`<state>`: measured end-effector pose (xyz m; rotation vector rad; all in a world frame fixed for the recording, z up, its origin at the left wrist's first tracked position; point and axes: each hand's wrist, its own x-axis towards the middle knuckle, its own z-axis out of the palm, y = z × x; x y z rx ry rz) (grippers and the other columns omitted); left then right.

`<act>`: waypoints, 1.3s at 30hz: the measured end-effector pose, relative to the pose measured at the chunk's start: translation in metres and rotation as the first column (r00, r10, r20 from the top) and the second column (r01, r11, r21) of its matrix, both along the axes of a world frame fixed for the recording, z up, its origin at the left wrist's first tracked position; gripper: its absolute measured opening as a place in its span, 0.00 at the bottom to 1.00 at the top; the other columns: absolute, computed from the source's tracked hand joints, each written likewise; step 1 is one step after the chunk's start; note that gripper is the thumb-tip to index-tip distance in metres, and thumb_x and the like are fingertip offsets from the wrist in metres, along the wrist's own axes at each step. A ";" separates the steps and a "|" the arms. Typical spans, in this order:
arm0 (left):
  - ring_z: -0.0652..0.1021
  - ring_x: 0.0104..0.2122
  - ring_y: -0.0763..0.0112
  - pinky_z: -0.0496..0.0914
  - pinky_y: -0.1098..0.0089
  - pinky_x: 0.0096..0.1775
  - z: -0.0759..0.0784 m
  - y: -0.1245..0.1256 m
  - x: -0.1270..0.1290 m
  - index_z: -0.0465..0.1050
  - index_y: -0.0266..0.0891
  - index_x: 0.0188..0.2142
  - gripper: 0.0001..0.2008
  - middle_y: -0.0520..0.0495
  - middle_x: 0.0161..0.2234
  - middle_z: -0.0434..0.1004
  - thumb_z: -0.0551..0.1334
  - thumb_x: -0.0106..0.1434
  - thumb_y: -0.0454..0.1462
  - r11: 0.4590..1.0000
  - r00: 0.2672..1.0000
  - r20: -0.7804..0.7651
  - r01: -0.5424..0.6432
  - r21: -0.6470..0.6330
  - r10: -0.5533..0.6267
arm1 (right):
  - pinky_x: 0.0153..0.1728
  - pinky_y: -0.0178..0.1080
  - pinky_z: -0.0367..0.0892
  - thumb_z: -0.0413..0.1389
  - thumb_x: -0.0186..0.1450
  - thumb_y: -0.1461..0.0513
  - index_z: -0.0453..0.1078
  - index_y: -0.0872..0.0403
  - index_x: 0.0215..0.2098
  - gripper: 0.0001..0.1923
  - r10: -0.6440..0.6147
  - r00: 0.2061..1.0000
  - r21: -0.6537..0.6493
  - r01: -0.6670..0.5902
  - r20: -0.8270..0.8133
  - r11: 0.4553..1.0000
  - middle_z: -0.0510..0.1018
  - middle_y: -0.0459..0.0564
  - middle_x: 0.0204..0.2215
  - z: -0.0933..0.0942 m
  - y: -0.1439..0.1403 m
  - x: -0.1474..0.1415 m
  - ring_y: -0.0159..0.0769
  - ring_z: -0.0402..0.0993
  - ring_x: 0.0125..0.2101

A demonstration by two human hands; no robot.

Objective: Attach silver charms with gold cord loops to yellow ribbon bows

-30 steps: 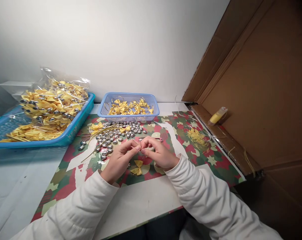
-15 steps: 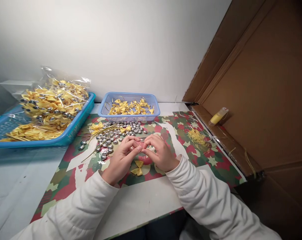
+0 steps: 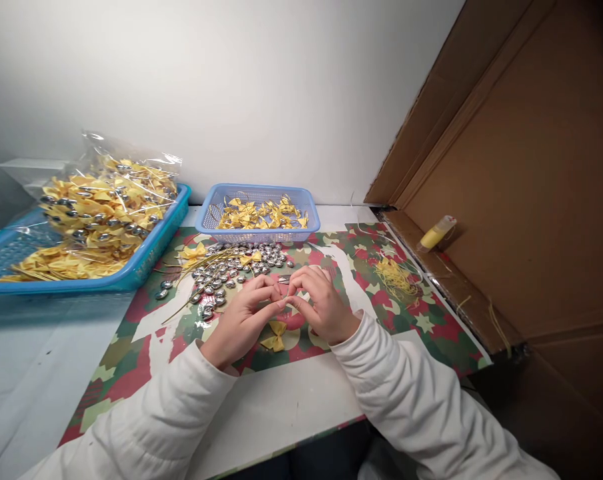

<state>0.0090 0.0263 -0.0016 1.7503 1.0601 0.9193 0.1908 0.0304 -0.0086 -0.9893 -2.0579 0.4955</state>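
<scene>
L hand & R hand are nearly meeting at tips, can't tell closure/hold; yellow bow is lying nr, 6 o'clock.

Cannot make out anything so small as to sit between the close-set fingertips of the left hand and right hand, nor identify the metal tool mostly covered by the latter. Can see only part of the larger blue basket, cut by the left edge, and of both white sleeves, cut by the bottom.
</scene>
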 end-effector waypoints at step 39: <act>0.67 0.30 0.64 0.66 0.67 0.33 -0.002 0.004 -0.006 0.67 0.41 0.18 0.15 0.48 0.27 0.65 0.62 0.58 0.44 0.975 0.974 0.220 0.094 -0.203 -0.049 | 0.41 0.43 0.65 0.54 0.64 0.63 0.69 0.51 0.31 0.04 0.028 0.967 -0.081 -0.051 -0.255 0.995 0.76 0.49 0.33 0.001 -0.003 -0.007 0.38 0.70 0.36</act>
